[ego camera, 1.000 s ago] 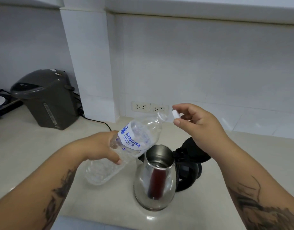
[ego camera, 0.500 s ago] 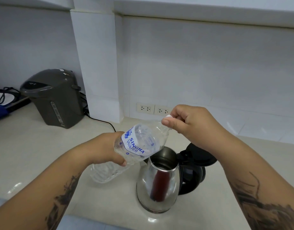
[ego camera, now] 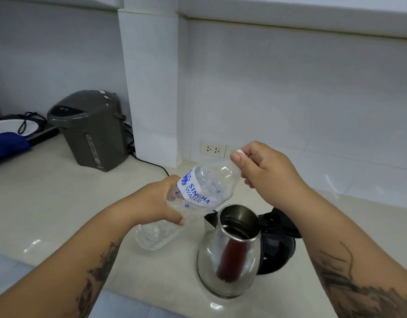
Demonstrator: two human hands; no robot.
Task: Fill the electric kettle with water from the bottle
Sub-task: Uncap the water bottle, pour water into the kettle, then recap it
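While the left hand [ego camera: 161,200] grips the tilted Singha water bottle [ego camera: 198,193] mid-body, the right hand [ego camera: 264,166] pinches its white cap [ego camera: 240,152] at the neck, above the open steel kettle [ego camera: 230,253].

A glossy, cream-coloured stone surface [ego camera: 60,203] runs along the white tiled wall. On it, near the front edge, stands a shiny stainless-steel electric kettle [ego camera: 230,260] with a black handle and its black lid tipped open; well apart at the back left sits a dark grey plastic hot-water dispenser [ego camera: 92,131]. A black power cord [ego camera: 149,162] trails over the surface from behind the dispenser, and at the far left edge lie a blue cloth [ego camera: 7,145] and a white dish [ego camera: 12,127].
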